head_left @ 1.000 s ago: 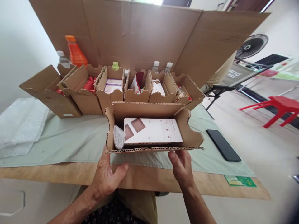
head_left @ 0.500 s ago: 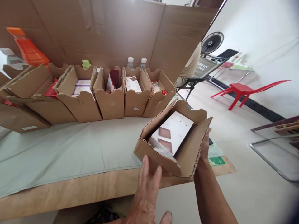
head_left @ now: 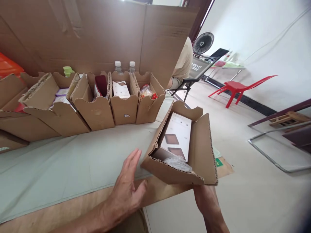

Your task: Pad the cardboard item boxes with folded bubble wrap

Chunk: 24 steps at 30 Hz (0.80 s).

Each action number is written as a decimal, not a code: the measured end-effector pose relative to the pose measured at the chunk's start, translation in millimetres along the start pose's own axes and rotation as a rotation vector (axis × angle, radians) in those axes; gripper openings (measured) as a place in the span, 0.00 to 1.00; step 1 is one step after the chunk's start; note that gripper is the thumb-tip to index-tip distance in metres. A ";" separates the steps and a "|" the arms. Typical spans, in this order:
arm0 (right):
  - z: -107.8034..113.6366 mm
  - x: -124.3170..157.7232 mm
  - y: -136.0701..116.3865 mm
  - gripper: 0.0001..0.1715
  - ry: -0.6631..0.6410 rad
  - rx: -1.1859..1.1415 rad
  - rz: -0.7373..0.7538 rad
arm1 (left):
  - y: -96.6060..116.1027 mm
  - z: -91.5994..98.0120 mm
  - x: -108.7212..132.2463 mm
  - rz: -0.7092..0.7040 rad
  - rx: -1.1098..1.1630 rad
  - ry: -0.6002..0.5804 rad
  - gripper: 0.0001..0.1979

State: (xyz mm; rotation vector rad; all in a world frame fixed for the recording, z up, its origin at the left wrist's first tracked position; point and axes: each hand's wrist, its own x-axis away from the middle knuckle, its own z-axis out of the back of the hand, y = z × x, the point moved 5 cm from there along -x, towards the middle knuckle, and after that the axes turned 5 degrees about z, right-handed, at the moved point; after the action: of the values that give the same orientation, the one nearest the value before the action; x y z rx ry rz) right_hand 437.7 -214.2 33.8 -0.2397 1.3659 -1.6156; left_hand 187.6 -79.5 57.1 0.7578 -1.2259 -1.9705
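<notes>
Cardboard bin (head_left: 200,145), just beside left fingers (head_left: 132,160), right hand (head_left: 205,195) holding beneath

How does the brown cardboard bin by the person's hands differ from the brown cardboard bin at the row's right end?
The nearer brown cardboard bin holds a white rectangular carton with brown squares and crumpled clear plastic; the brown cardboard bin at the row's right end holds clear-wrapped and red items. The bare right hand seems to support the nearer bin from below, while the end bin stands untouched. Both have open tops and notched edges.
</notes>
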 end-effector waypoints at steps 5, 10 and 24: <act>-13.6 12.5 2.6 0.34 -0.120 0.077 -0.135 | 9.3 -39.6 -31.8 -0.064 0.074 -0.103 0.35; -0.7 -60.2 14.9 0.30 0.000 0.031 -0.151 | 17.3 -78.9 -91.3 -0.172 -0.034 -0.090 0.37; -39.5 -246.5 73.5 0.33 -0.036 -0.065 -0.010 | -19.9 -78.6 -126.3 -0.250 -0.354 -0.275 0.20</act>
State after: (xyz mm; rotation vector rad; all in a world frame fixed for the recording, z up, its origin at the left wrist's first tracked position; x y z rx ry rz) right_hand 576.0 4.7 60.1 -0.3133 1.3927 -1.5695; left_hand 318.0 -13.2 23.7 0.4888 -0.9212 -2.4771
